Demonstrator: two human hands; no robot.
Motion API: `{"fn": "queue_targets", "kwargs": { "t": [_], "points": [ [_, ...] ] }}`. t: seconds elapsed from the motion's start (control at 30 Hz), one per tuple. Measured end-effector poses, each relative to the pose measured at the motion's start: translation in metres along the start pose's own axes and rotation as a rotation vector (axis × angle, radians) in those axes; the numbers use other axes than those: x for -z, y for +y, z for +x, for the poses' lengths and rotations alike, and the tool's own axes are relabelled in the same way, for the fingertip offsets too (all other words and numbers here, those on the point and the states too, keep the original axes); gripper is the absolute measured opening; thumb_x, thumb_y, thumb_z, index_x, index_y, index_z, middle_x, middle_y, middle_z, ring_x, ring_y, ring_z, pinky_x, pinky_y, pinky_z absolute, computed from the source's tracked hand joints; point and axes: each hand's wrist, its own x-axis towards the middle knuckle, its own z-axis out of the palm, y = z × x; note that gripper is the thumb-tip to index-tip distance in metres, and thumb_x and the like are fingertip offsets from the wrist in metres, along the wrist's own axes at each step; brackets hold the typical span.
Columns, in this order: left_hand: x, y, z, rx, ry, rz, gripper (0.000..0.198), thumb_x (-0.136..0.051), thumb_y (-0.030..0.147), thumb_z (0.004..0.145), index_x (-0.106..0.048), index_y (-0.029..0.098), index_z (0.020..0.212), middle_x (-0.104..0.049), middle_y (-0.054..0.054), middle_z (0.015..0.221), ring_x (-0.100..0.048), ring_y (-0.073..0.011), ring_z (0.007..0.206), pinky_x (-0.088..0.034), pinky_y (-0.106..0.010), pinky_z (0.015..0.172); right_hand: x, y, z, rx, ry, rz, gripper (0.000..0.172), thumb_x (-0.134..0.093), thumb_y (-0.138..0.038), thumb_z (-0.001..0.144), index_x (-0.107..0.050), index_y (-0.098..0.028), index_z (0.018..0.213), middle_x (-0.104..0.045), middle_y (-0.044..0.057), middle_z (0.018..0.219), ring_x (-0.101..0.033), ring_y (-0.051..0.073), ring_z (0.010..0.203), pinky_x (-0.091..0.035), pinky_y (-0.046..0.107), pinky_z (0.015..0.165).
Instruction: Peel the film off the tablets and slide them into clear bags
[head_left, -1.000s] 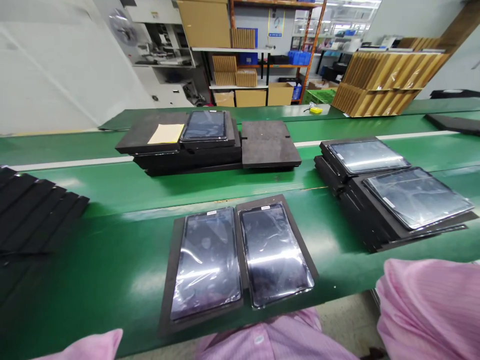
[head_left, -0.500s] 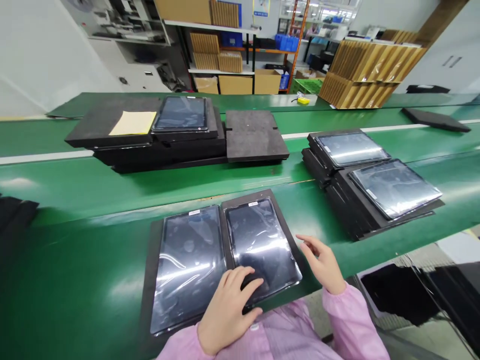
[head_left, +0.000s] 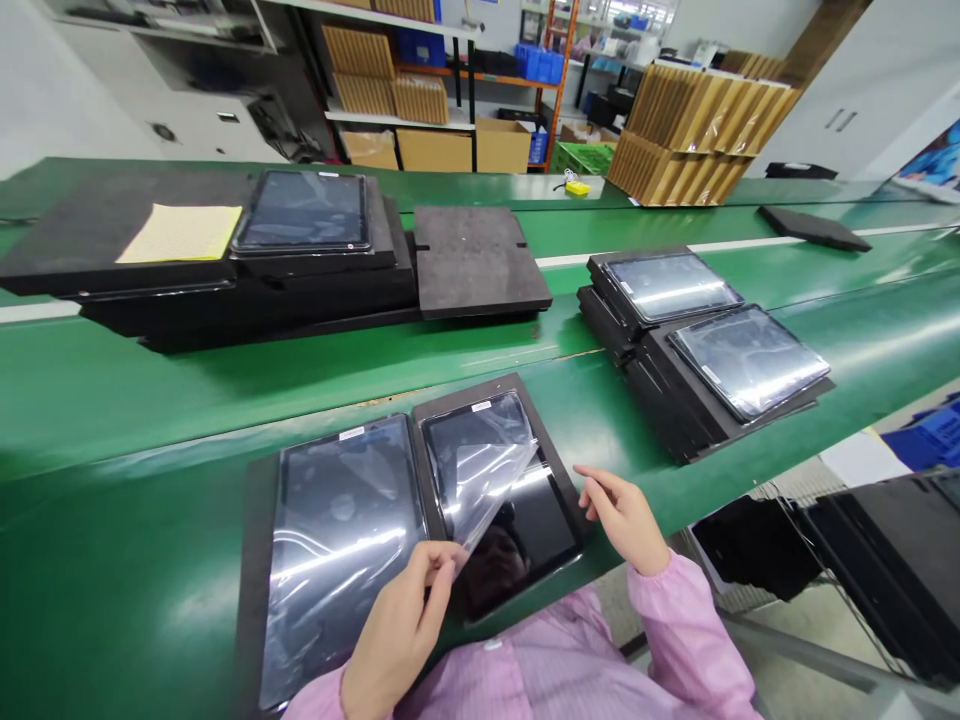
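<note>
Clear film [head_left: 480, 465] is lifted halfway off the right tablet [head_left: 536, 535] at the near edge of the green counter [head_left: 112, 400].
The left hand [head_left: 397, 640] pinches the film's near corner between thumb and fingers, holding the sheet up and curled above the dark screen. The right hand [head_left: 622, 515] is loosely open and holds nothing, with its fingertips just beside that tablet's right edge. The left tablet [head_left: 341, 540], with its film lying flat, sits beside it on the same black foam tray [head_left: 259, 560]. Another wrapped tablet [head_left: 746, 355] lies on stacked trays to the right.
</note>
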Motion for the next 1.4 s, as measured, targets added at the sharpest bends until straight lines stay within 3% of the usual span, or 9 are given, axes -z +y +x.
{"fn": "queue_targets", "kwargs": {
  "t": [0.23, 0.4, 0.53, 0.67, 0.8, 0.93, 1.1, 1.23, 1.4],
  "points": [
    [-0.005, -0.004, -0.004, -0.319, -0.085, 0.269, 0.027, -0.042, 0.029, 0.096, -0.063, 0.025, 0.081, -0.077, -0.003, 0.102, -0.071, -0.0186, 0.100, -0.050, -0.039, 0.105, -0.015, -0.017, -0.012, -0.068, -0.105, 0.090, 0.059, -0.053, -0.049, 0.086, -0.062, -0.012, 0.131, -0.078, 0.012, 0.087, -0.072, 0.021, 0.062, -0.060, 0.034, 0.058],
    [-0.024, -0.024, -0.003, -0.180, 0.248, 0.655, 0.043, -0.043, 0.042, 0.096, -0.060, 0.018, 0.127, -0.061, -0.018, 0.137, -0.054, -0.0322, 0.130, -0.044, -0.053, 0.107, -0.028, -0.032, -0.029, 0.026, -0.078, -0.153, 0.060, -0.061, -0.035, 0.083, -0.054, -0.020, 0.141, -0.078, 0.009, 0.099, -0.073, 0.019, 0.059, -0.061, 0.032, 0.059],
    [-0.033, -0.037, -0.004, -0.095, 0.302, 0.749, 0.073, -0.044, 0.057, 0.091, -0.040, 0.010, 0.147, -0.050, -0.024, 0.147, -0.045, -0.0367, 0.138, -0.040, -0.055, 0.108, -0.042, -0.046, -0.032, 0.379, -0.091, -0.216, 0.040, -0.045, -0.015, 0.088, -0.073, -0.023, 0.116, -0.079, 0.008, 0.100, -0.078, 0.022, 0.079, -0.064, 0.031, 0.073],
    [-0.034, -0.041, -0.005, -0.024, 0.245, 0.708, 0.076, -0.048, 0.057, 0.089, -0.037, 0.014, 0.150, -0.046, -0.022, 0.151, -0.042, -0.0361, 0.141, -0.037, -0.055, 0.110, -0.056, -0.061, -0.035, 0.643, -0.396, -0.094, 0.048, -0.044, -0.006, 0.083, -0.077, -0.027, 0.111, -0.074, 0.004, 0.118, -0.073, 0.022, 0.106, -0.060, 0.031, 0.091],
    [-0.037, -0.045, -0.003, -0.056, 0.264, 0.699, 0.074, -0.051, 0.060, 0.087, -0.046, 0.015, 0.145, -0.049, -0.024, 0.149, -0.047, -0.0388, 0.136, -0.039, -0.057, 0.107, -0.062, -0.066, -0.040, 0.643, -0.840, 0.071, 0.061, -0.043, -0.006, 0.078, -0.071, -0.037, 0.121, -0.068, -0.007, 0.124, -0.072, 0.018, 0.104, -0.060, 0.027, 0.088],
    [-0.039, -0.047, -0.001, -0.051, 0.271, 0.713, 0.071, -0.056, 0.061, 0.084, -0.054, 0.016, 0.140, -0.051, -0.024, 0.147, -0.050, -0.0401, 0.134, -0.039, -0.058, 0.107, -0.056, -0.066, -0.041, 0.573, -0.992, 0.214, 0.062, -0.043, -0.005, 0.071, -0.075, -0.033, 0.116, -0.073, -0.005, 0.113, -0.076, 0.020, 0.093, -0.062, 0.027, 0.080],
    [-0.034, -0.043, -0.001, -0.033, 0.226, 0.670, 0.071, -0.056, 0.061, 0.085, -0.053, 0.018, 0.141, -0.049, -0.023, 0.149, -0.048, -0.0389, 0.136, -0.041, -0.058, 0.107, -0.030, -0.059, -0.033, 0.466, -0.564, 0.172, 0.050, -0.050, -0.007, 0.076, -0.079, -0.036, 0.104, -0.079, -0.002, 0.100, -0.078, 0.023, 0.084, -0.065, 0.031, 0.072],
    [-0.034, -0.041, -0.001, -0.022, 0.191, 0.668, 0.066, -0.057, 0.056, 0.086, -0.052, 0.021, 0.141, -0.048, -0.019, 0.151, -0.047, -0.0362, 0.138, -0.041, -0.056, 0.108, -0.011, -0.036, -0.023, 0.290, -0.154, 0.085, 0.026, -0.059, -0.026, 0.087, -0.080, -0.024, 0.102, -0.079, 0.010, 0.102, -0.078, 0.027, 0.081, -0.066, 0.034, 0.069],
    [-0.013, -0.045, -0.007, 0.051, 0.300, 0.624, 0.072, -0.045, 0.059, 0.090, -0.044, 0.014, 0.145, -0.047, -0.024, 0.150, -0.047, -0.0386, 0.136, -0.043, -0.057, 0.105, -0.009, -0.004, -0.014, 0.122, 0.150, -0.132, 0.051, -0.060, -0.052, 0.084, -0.067, -0.018, 0.122, -0.073, 0.014, 0.109, -0.073, 0.028, 0.085, -0.063, 0.040, 0.072]
  ]
}}
